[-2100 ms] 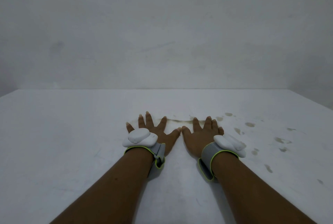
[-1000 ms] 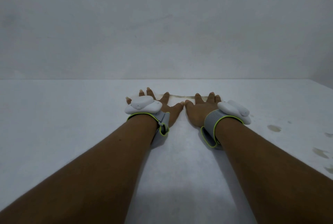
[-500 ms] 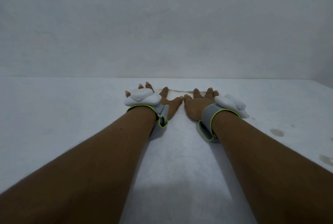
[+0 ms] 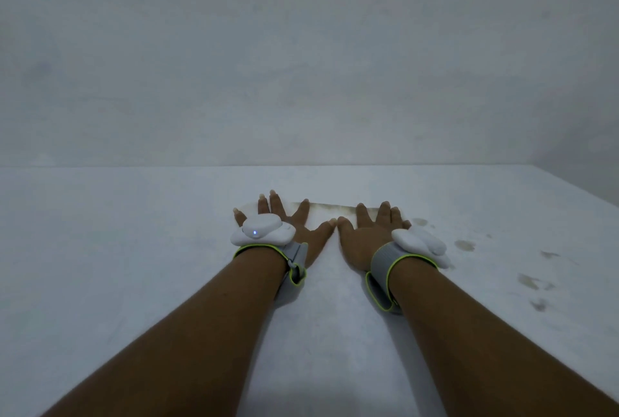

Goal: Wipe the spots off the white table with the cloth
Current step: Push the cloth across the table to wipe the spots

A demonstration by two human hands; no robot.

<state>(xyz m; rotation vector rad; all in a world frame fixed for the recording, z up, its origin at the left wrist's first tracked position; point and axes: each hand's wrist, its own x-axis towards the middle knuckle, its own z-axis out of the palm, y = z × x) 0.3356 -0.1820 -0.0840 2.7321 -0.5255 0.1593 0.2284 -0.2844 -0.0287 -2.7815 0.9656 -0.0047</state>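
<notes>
Both my hands lie flat, fingers spread, on the white cloth (image 4: 321,212), whose long axis runs side to side under my fingertips. The brown spots (image 4: 465,245) sit just right of my right hand (image 4: 365,239), the nearer one; my left hand (image 4: 301,232) is farther.

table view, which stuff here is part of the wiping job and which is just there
Part of the job:
white cloth under both flat hands
left hand
right hand
brown spots
white table

Just there:
wrist trackers
grey wall
</notes>
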